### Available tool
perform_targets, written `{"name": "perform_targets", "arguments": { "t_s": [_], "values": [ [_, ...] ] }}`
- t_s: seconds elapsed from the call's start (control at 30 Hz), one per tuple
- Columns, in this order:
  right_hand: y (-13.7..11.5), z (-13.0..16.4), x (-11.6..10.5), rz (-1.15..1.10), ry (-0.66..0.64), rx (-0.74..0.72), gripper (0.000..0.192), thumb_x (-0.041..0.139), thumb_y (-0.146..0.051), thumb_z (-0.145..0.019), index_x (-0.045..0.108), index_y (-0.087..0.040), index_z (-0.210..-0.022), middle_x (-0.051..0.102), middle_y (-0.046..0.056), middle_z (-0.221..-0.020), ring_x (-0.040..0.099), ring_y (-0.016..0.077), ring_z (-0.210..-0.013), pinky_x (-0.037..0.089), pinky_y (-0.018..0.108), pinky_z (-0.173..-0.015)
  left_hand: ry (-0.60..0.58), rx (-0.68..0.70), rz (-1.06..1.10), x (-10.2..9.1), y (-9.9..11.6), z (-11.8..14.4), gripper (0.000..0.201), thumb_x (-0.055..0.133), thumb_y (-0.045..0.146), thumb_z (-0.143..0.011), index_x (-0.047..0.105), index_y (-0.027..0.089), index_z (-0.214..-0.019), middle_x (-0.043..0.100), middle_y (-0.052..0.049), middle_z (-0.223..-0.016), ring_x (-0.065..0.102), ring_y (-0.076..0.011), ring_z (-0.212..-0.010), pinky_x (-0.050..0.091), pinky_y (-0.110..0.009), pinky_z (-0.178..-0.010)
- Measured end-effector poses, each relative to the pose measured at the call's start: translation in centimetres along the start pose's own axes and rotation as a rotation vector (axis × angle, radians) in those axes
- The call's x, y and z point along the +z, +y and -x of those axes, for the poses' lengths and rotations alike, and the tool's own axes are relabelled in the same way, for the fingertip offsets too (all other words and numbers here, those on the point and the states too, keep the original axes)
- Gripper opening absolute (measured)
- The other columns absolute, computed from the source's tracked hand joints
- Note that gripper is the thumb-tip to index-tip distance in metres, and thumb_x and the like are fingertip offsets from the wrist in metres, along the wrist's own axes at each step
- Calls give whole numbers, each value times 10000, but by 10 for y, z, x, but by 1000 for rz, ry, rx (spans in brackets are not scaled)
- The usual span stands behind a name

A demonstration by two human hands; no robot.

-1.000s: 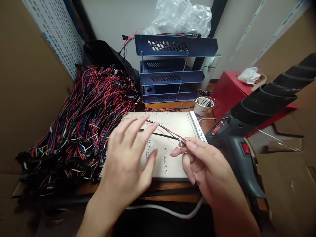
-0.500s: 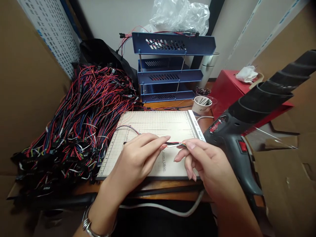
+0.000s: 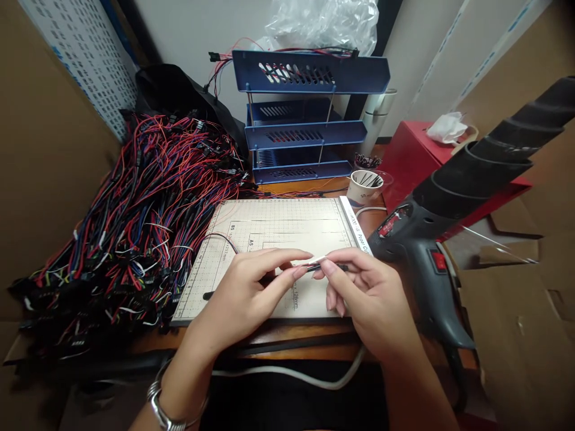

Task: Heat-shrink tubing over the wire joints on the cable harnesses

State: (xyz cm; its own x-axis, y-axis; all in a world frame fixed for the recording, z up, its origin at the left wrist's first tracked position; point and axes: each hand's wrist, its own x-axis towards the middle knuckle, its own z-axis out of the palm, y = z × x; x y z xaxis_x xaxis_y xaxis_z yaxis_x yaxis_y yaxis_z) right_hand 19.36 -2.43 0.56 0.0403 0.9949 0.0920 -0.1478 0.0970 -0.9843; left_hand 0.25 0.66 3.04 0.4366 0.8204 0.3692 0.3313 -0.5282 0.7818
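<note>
A: How is the grip of each hand?

B: The left hand point(image 3: 245, 293) and right hand point(image 3: 366, 296) both pinch one thin wire lead point(image 3: 314, 263) between thumb and forefinger, fingertips almost meeting, the other fingers loosely curled.

A: Where does that lead sit?

B: Just above the cutting mat point(image 3: 278, 233) on the surface; its dark tail loops left across the mat.

A: And beside them?

B: A heat gun point(image 3: 426, 251) stands right of the mat, close to the right hand. A big heap of red, blue and black wires point(image 3: 135, 209) lies to the left.

A: Further back?

B: A paper cup point(image 3: 365, 185), then a blue tray rack point(image 3: 305, 120) against the wall.
</note>
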Motion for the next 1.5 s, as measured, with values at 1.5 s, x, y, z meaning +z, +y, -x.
{"name": "perform_targets", "arguments": {
  "t_s": [1.5],
  "values": [
    [13,-4,-7,30,-148,202,363,713,-504,-976,650,-158,-883,568,-13,-652,443,68,-528,357,147,-476,32,6,-175,14,-14,12,110,528,183,-1079,625,216,-1040,636,9,-918,572,-114,-770,424,-240,-715]
  ]
}}
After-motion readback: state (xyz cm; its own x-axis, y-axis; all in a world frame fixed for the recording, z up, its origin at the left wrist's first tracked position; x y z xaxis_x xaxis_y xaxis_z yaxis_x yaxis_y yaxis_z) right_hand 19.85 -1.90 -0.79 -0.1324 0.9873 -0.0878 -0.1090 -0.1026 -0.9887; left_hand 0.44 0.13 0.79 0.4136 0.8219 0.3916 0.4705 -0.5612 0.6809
